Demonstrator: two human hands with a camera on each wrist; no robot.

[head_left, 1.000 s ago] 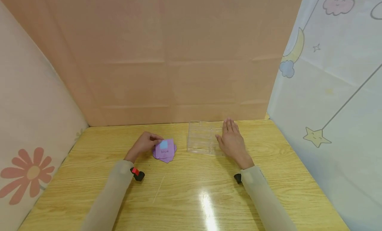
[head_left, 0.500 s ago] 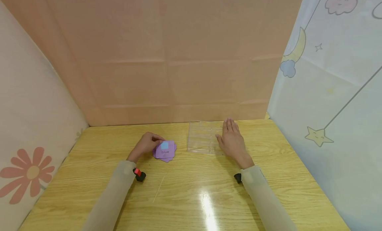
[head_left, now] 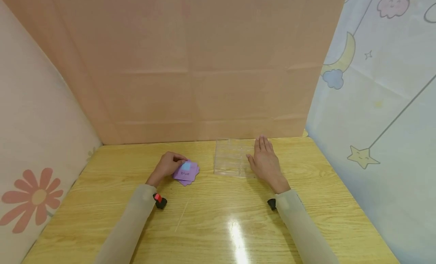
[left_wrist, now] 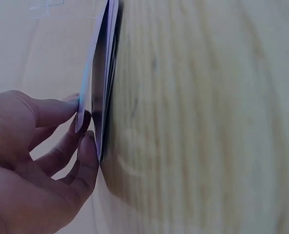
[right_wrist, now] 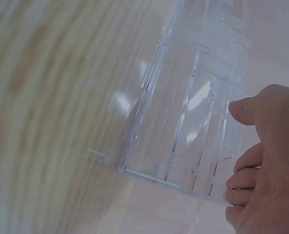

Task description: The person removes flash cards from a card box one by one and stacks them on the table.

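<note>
My left hand (head_left: pixel 167 164) pinches the top purple card (head_left: pixel 185 172), printed with a light blue square and the word "blue", at its left edge. In the left wrist view the card (left_wrist: pixel 88 73) is bent up away from the purple stack (left_wrist: pixel 105 97), between thumb and forefinger; another fingertip is right at the stack's edge. My right hand (head_left: pixel 265 162) rests with straight fingers on the right part of a clear plastic divided tray (head_left: pixel 229 157). Up close, long slots run through the tray (right_wrist: pixel 178 117), and the hand covers part of it.
The cards and tray lie on a wood-grain table (head_left: pixel 204 211). Behind them rises a brown paper backdrop (head_left: pixel 204 86). Printed walls stand at both sides, one with a flower (head_left: pixel 38 197), the other with a star (head_left: pixel 363 156).
The blue card has slid slightly left on the stack with my left hand, showing more of a purple card beneath at the right. My right hand and the tray have not moved.
</note>
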